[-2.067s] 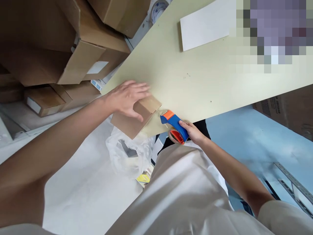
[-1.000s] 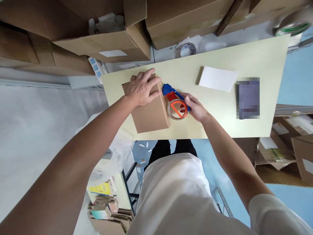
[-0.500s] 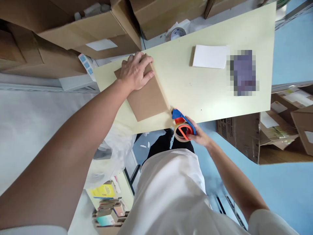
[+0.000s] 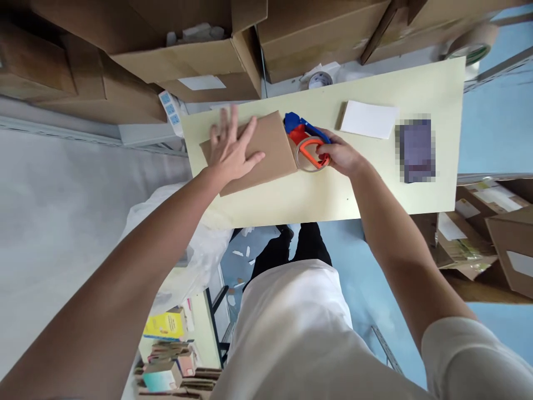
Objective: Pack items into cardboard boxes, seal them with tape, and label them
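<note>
A brown cardboard box (image 4: 272,147) lies on the pale table (image 4: 328,194). Spread flat across the box's top is my left hand (image 4: 234,147), its fingertips slightly blurred. My right hand (image 4: 342,153) grips a blue and orange tape dispenser (image 4: 310,141) by its handle. The dispenser's blue head is at the far right corner of the box, and its tape roll hangs beside the box's right side. Whether tape is stuck to the box there I cannot tell.
A white stack of paper or card (image 4: 368,119) and a pixelated dark object (image 4: 417,149) are on the table's right. Large cartons (image 4: 183,61) line the back, near a tape roll (image 4: 320,80) and a power strip (image 4: 170,111). A plastic bag (image 4: 208,244) hangs at the left front.
The dispenser has moved up from the box's near right corner to its far right corner. The box has turned, and my left hand's fingers have spread from the far edge onto its top.
</note>
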Available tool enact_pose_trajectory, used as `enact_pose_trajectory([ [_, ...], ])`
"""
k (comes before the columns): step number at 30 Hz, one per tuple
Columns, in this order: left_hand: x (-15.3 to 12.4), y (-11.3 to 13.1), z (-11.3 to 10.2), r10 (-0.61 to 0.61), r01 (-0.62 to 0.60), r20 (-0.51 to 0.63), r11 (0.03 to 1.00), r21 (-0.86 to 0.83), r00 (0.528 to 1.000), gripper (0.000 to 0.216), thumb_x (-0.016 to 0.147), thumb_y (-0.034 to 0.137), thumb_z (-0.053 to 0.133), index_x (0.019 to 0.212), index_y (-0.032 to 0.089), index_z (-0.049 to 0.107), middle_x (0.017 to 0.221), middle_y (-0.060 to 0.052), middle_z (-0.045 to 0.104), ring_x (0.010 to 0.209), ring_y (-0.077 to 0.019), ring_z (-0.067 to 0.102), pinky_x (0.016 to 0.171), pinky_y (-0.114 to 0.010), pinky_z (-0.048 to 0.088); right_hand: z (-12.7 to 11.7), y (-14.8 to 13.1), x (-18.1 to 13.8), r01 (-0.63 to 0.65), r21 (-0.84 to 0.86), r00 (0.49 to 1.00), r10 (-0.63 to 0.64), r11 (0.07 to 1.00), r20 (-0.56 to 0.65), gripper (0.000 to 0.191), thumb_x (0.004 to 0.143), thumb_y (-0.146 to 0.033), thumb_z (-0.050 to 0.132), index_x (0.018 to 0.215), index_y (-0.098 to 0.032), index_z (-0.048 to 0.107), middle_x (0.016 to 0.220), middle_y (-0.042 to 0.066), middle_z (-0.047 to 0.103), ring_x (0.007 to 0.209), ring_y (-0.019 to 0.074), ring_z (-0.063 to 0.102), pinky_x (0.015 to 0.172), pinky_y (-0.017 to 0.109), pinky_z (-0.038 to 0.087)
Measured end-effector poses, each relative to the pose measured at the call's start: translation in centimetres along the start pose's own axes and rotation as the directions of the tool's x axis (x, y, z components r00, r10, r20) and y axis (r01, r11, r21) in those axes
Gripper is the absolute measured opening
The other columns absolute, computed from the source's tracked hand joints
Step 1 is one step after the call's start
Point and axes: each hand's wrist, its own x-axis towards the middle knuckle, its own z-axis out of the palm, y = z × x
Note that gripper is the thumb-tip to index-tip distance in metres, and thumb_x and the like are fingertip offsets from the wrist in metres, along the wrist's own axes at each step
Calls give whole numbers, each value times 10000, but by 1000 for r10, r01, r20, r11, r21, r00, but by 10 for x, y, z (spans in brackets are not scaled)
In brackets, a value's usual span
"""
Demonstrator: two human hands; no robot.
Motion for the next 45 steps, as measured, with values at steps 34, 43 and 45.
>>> enact_pose_trajectory([
  [34, 32, 2, 2, 64, -64, 9, 998, 13, 998, 1083, 651, 751, 480, 1502, 232, 55, 1565, 81, 143, 1390, -235, -284, 1123, -509, -138, -2, -32, 40, -70, -61, 991, 77, 996, 108, 524, 737, -158, 573, 1250, -228, 489, 983, -10, 616, 970, 204, 604, 871, 402, 496],
  [43, 31, -1, 8, 87, -88, 11, 994, 64, 996, 1050, 692, 762, 407, 1489, 157, 85, 1544, 40, 224, 1372, -234, -284, 1071, -521, -174, 39, 63, -131, -167, -45, 985, 169, 985, 36, 838, 650, -184, 564, 1425, -328, 279, 1221, 56, 593, 1058, 295, 587, 840, 481, 524],
  [45, 33, 1, 7, 73, -73, 15, 995, 63, 997, 1026, 711, 760, 396, 1488, 163, 93, 1535, 31, 247, 1372, -243, -264, 1061, -528, -169, 65, 79, -149, -153, -34, 985, 150, 988, -82, 865, 665, -187, 519, 1454, -329, 193, 1224, 60, 584, 1046, 276, 590, 846, 465, 525],
])
